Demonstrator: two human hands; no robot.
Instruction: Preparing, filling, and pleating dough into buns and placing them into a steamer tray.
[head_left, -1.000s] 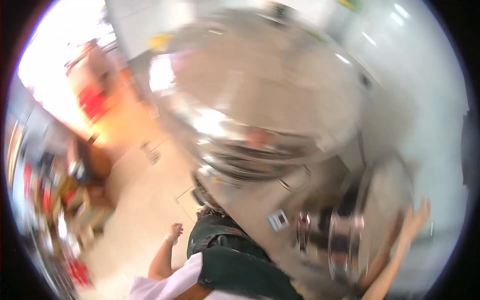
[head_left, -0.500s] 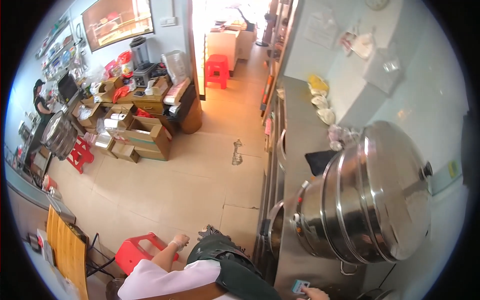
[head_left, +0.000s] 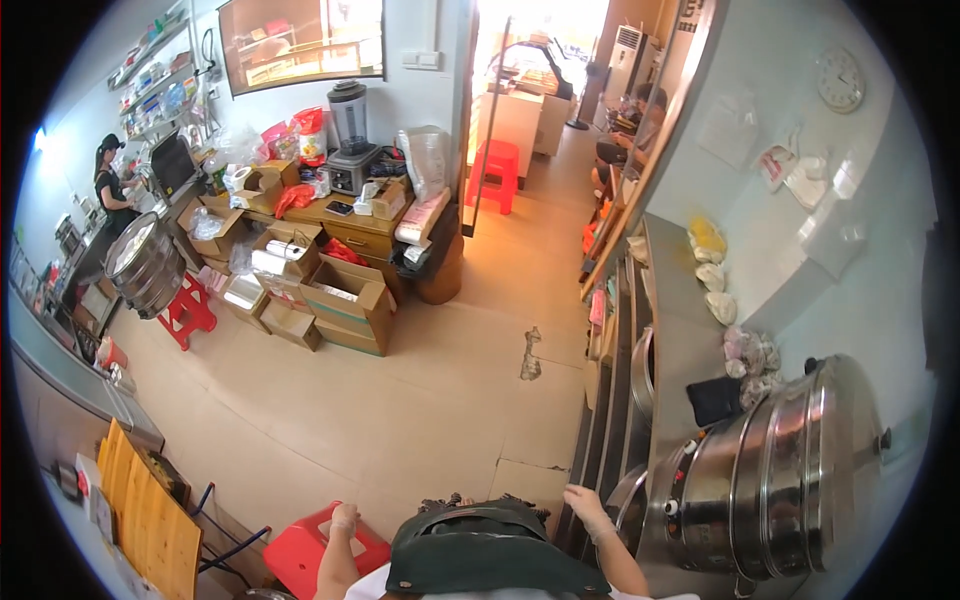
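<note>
Open floor (head_left: 430, 420) ahead, obstacles on both flanks.
The free lane runs forward to the doorway (head_left: 550, 215), where a far stool (head_left: 497, 172) narrows the left side. By the left grip (head_left: 345, 517), the near stool (head_left: 285, 552) blocks sideways room, with a board (head_left: 150, 515) beyond; farther ahead, boxes (head_left: 345, 318) bound the lane. The table (head_left: 672, 300) bars the right grip (head_left: 588, 508) sideways; the steamer (head_left: 755, 490) fills its near end, and bare tabletop shows past the black pouch (head_left: 713, 400).

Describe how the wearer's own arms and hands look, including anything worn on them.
Both forearms are bare below white cloth, apparently short sleeves. The left hand and right hand each show pale, translucent material near the wrist, perhaps glove cuffs; it is too small to tell.
</note>
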